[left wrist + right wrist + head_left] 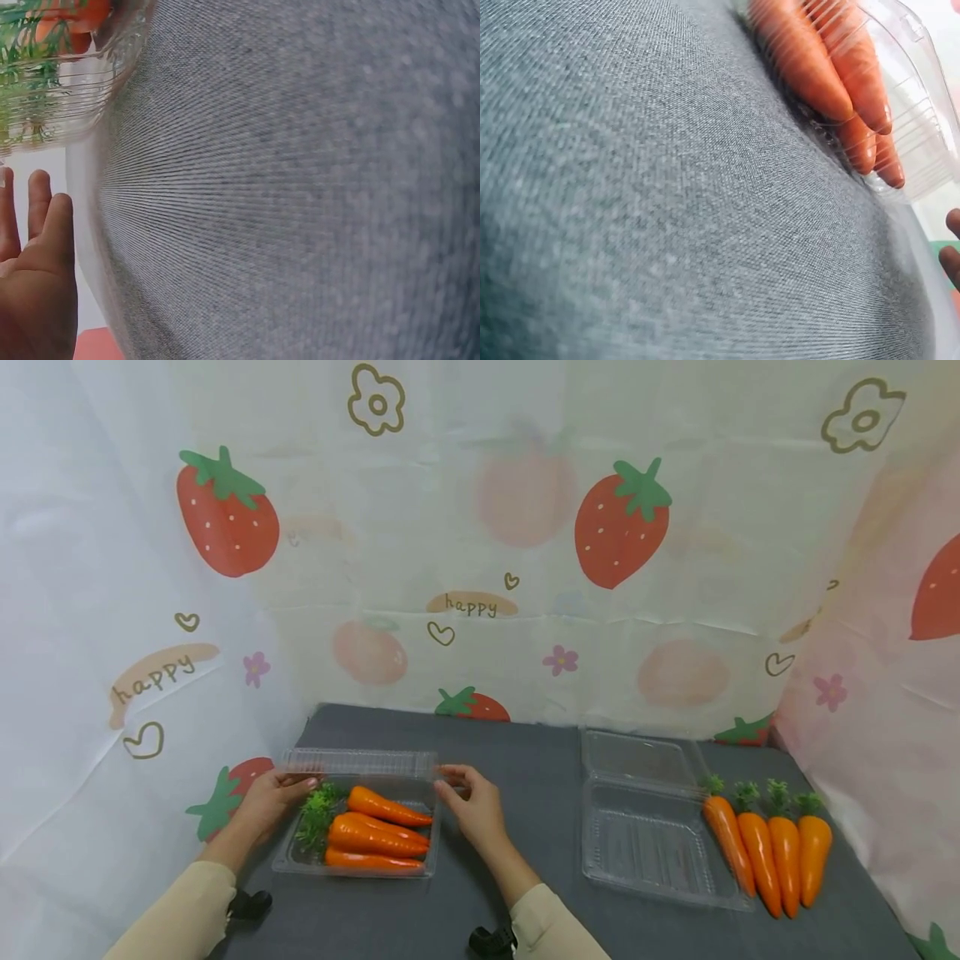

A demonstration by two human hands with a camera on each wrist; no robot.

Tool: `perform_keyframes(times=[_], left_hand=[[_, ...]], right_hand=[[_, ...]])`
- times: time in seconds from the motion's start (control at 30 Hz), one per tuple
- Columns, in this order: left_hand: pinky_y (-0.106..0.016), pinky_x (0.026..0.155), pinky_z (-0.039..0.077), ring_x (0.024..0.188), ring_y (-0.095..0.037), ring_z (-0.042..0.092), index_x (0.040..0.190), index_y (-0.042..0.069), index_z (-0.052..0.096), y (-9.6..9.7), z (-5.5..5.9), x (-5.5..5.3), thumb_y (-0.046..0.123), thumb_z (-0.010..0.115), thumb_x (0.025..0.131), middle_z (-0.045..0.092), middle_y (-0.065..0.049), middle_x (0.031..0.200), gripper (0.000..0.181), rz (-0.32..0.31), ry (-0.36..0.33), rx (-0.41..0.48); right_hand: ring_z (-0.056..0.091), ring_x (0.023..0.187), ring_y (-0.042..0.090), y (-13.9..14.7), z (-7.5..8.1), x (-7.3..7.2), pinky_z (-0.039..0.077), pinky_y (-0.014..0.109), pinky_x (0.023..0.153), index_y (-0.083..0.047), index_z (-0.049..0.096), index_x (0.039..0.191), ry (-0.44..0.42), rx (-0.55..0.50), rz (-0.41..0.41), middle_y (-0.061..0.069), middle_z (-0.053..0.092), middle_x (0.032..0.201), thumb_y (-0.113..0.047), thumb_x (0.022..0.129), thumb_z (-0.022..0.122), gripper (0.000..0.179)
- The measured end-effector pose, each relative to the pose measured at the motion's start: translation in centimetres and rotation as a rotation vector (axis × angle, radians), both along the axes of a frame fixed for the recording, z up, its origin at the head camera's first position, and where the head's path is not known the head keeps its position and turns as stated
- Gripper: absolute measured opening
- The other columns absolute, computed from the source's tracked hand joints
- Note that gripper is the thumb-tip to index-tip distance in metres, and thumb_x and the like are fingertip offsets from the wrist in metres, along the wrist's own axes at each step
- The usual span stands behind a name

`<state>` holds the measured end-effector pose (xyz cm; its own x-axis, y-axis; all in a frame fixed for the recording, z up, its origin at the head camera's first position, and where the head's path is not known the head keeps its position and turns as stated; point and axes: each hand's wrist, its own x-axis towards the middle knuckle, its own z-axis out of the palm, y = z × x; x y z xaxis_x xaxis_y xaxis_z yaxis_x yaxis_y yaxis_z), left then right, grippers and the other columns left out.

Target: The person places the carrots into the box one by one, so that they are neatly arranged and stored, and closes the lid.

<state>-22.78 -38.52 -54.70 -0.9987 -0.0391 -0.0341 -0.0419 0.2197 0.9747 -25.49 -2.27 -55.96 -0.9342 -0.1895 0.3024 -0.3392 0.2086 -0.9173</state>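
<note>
On the left of the grey table, a clear plastic clamshell box (281,867) holds several orange carrots (378,835), their green tops (317,817) toward its left side. Its hinged lid (367,763) stands raised along the far side. My left hand (268,802) holds the lid's left edge, thumb inward near the green tops. At the lid's right corner my right hand (476,806) pinches the edge between thumb and fingers. In the left wrist view some left fingers (56,217) are extended beside the box. Only right fingertips (951,259) show in the right wrist view.
A second clear clamshell box (648,835) lies open on the right, its lid (641,758) folded back. Several more carrots (783,852) lie side by side against its right edge. A strawberry-print cloth (480,527) hangs behind the table and at both sides.
</note>
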Motion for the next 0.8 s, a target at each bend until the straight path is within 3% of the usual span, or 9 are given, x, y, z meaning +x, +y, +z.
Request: perform_keyframes(times=[0.13,0.23,0.37,0.53,0.67,0.8], left_hand=[[-0.018,0.082,0.059,0.092,-0.001,0.068,0.130,-0.002,0.068,0.05,0.09,0.07,0.030,0.073,0.097,0.076,0.013,0.102,0.046,0.051,-0.031,-0.017],[-0.017,0.081,0.058,0.091,0.000,0.067,0.128,0.002,0.070,0.03,0.13,0.13,0.032,0.075,0.096,0.073,0.019,0.098,0.044,0.080,-0.040,-0.035],[-0.019,0.079,0.059,0.088,0.000,0.066,0.126,0.005,0.072,0.04,0.05,0.23,0.031,0.076,0.095,0.072,0.021,0.095,0.041,0.105,-0.035,-0.003],[-0.020,0.077,0.060,0.087,-0.002,0.067,0.120,0.013,0.077,-0.01,-0.20,0.27,0.031,0.076,0.095,0.074,0.020,0.093,0.031,0.101,-0.026,0.031],[-0.021,0.077,0.061,0.086,-0.003,0.067,0.125,0.005,0.073,-0.02,-0.13,0.31,0.033,0.075,0.095,0.076,0.016,0.095,0.041,0.091,-0.009,-0.006],[-0.018,0.078,0.060,0.092,0.007,0.063,0.133,-0.005,0.065,0.00,0.07,0.43,0.034,0.073,0.097,0.074,0.015,0.106,0.054,0.088,0.023,-0.099]], right_hand=[[0.070,0.107,0.011,0.15,-0.07,0.10,0.060,0.028,0.088,-0.017,0.072,0.126,0.011,-0.019,0.018,-0.008,0.075,0.120,-0.043,0.099,0.067,0.037],[0.071,0.104,0.014,0.23,0.01,0.17,0.059,0.028,0.086,-0.015,0.073,0.126,0.013,-0.048,0.032,-0.004,0.075,0.120,-0.040,0.103,0.061,0.035],[0.070,0.103,0.020,0.35,0.25,0.29,0.059,0.030,0.089,-0.012,0.073,0.125,0.003,-0.075,0.048,0.003,0.074,0.123,-0.034,0.108,0.054,0.034],[0.070,0.103,0.019,0.41,0.33,0.35,0.058,0.028,0.087,-0.017,0.074,0.124,-0.052,-0.083,0.050,0.002,0.075,0.118,-0.037,0.106,0.056,0.032],[0.070,0.102,0.021,0.45,0.33,0.33,0.057,0.026,0.081,-0.021,0.074,0.123,-0.082,-0.083,0.048,0.001,0.076,0.115,-0.041,0.105,0.057,0.032],[0.070,0.101,0.024,0.51,0.18,0.31,0.057,0.025,0.080,-0.022,0.073,0.124,-0.100,-0.080,0.054,0.001,0.076,0.116,-0.041,0.104,0.060,0.031]])
